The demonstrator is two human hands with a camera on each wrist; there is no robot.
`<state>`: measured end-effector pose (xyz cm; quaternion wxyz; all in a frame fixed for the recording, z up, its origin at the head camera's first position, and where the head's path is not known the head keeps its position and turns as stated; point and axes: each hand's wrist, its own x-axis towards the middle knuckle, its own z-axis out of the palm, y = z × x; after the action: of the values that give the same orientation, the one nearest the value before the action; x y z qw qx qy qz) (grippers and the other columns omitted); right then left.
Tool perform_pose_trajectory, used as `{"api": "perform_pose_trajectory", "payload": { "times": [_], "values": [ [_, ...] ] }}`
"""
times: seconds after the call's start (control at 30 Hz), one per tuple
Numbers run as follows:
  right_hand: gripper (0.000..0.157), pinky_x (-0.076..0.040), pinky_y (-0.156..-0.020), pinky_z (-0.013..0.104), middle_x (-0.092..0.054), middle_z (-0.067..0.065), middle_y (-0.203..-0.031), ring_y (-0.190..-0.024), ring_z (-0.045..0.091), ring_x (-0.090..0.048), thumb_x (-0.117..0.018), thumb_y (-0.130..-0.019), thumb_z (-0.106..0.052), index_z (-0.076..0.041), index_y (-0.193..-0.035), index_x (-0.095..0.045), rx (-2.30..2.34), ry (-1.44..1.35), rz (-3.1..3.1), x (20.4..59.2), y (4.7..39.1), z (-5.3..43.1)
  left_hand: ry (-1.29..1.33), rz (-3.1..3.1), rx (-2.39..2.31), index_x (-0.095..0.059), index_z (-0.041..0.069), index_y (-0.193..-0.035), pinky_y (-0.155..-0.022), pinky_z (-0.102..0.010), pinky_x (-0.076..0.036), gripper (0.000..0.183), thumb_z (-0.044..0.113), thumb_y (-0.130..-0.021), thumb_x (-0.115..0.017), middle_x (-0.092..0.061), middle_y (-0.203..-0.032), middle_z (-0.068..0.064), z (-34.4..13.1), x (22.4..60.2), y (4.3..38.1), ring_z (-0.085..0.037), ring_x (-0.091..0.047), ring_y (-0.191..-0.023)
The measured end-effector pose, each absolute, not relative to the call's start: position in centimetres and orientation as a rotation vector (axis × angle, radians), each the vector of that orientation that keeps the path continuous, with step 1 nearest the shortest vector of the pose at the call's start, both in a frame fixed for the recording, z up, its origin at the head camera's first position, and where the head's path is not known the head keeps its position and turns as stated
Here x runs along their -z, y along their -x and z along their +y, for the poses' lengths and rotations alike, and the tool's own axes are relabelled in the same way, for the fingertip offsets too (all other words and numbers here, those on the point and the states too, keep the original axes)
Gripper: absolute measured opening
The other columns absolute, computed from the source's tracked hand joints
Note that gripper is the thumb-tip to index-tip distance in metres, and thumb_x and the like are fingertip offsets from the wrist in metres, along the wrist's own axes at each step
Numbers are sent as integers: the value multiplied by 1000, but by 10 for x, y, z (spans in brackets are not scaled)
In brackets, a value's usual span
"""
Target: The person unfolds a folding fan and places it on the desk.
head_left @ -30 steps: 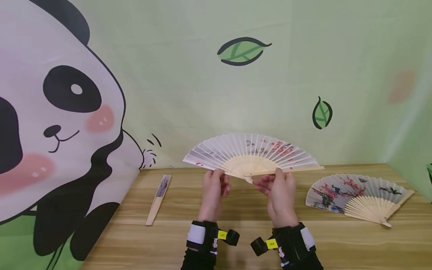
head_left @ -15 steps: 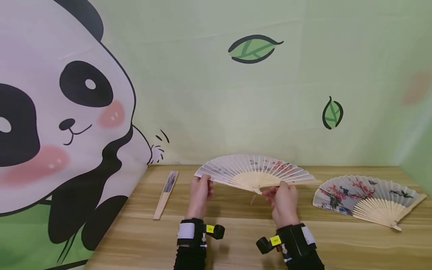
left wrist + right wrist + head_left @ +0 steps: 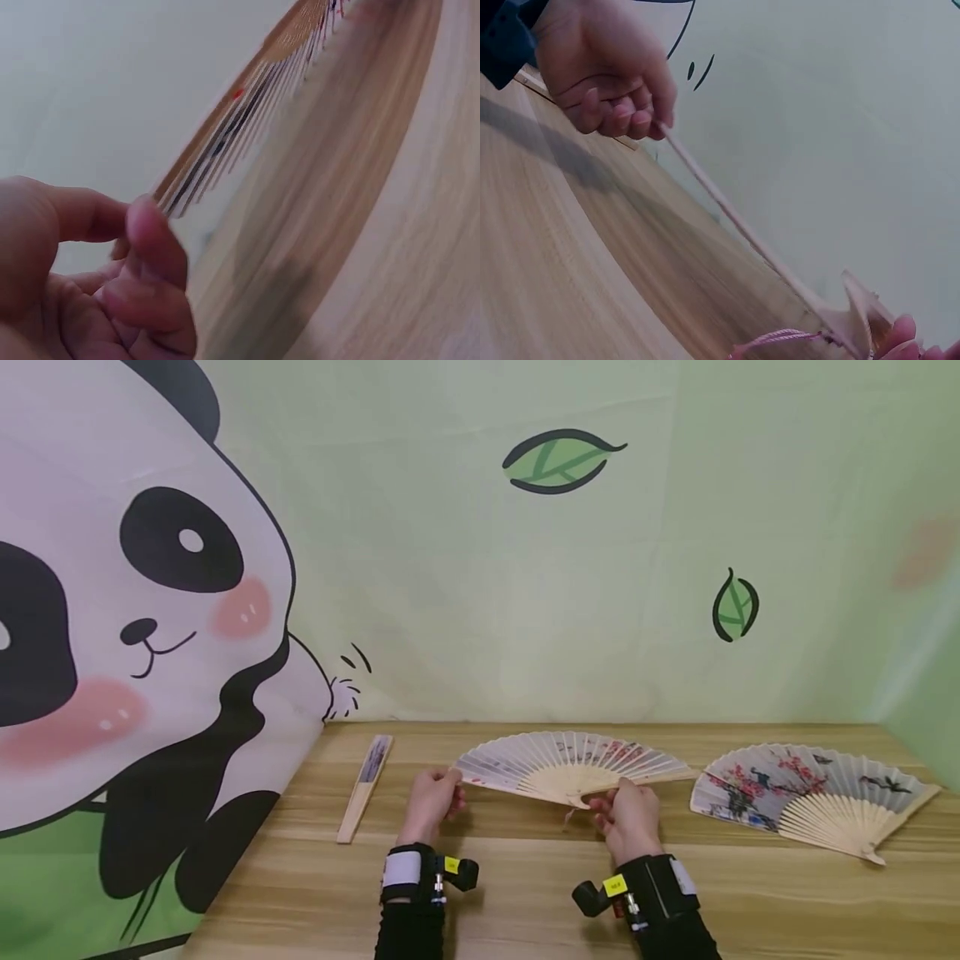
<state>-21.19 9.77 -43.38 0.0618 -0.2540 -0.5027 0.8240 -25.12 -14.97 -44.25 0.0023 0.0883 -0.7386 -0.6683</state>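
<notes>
A spread folding fan [image 3: 573, 774], pale with red blossoms and wooden ribs, is held low over the table in the head view. At its left end, my left hand [image 3: 429, 803] pinches the outer stick between thumb and forefinger. My right hand [image 3: 633, 817] grips the right outer stick close to the pivot. The left wrist view shows the fan's folded leaf edge-on [image 3: 240, 112] running up from the left fingertips. From the pivot hangs a pink cord [image 3: 784, 335] in the right wrist view, where only a few right fingertips [image 3: 901, 337] appear. Whether the fan touches the table cannot be told.
A second open fan [image 3: 810, 793] with blossoms and birds lies at the right, close to the held fan's right tip. One folded fan [image 3: 365, 789] lies at the left. Behind the wooden table [image 3: 517, 893] rises a green backdrop [image 3: 450, 568] with a panda.
Both hands have lowered the open fan toward the table. My left hand has slid leftward along the stick to its outer end, while my right hand keeps its grip near the pivot.
</notes>
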Motion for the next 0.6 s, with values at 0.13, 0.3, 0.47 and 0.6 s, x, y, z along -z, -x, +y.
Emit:
{"api": "perform_pose_trajectory", "payload": {
  "times": [0.13,0.3,0.47,0.6],
  "values": [
    [9,-45,-58,22,-42,2,-85,-65,11,-54,-36,-104,-13,-6,-99,-38,-2549,809,-1465,439,214,102,-259,-2390,2096,-58,-3,-103,-50,-21,-40,18,14,-101,-52,-62,-76,-8,-155,445,251,-12,-58,-60],
    [4,-45,-60,21,-40,1,-88,-68,11,-52,-35,-101,-8,-7,-98,-38,-2633,856,-1324,439,213,107,-268,-2449,2078,-56,-5,-109,-52,-21,-43,20,13,-102,-51,-62,-77,-7,-160,449,253,-12,-60,-62],
    [5,-44,-61,20,-36,3,-92,-71,12,-49,-34,-100,-7,-8,-95,-35,-2684,845,-1234,433,213,108,-292,-2527,2024,-55,-6,-110,-54,-22,-46,20,12,-102,-50,-62,-76,-8,-164,453,255,-13,-61,-61],
    [5,-43,-62,20,-35,1,-93,-73,12,-48,-35,-102,-11,-9,-98,-36,-2713,823,-1215,427,213,108,-311,-2532,2008,-53,-7,-116,-53,-22,-45,24,12,-101,-50,-63,-77,-9,-168,452,256,-14,-61,-62]
  ]
}}
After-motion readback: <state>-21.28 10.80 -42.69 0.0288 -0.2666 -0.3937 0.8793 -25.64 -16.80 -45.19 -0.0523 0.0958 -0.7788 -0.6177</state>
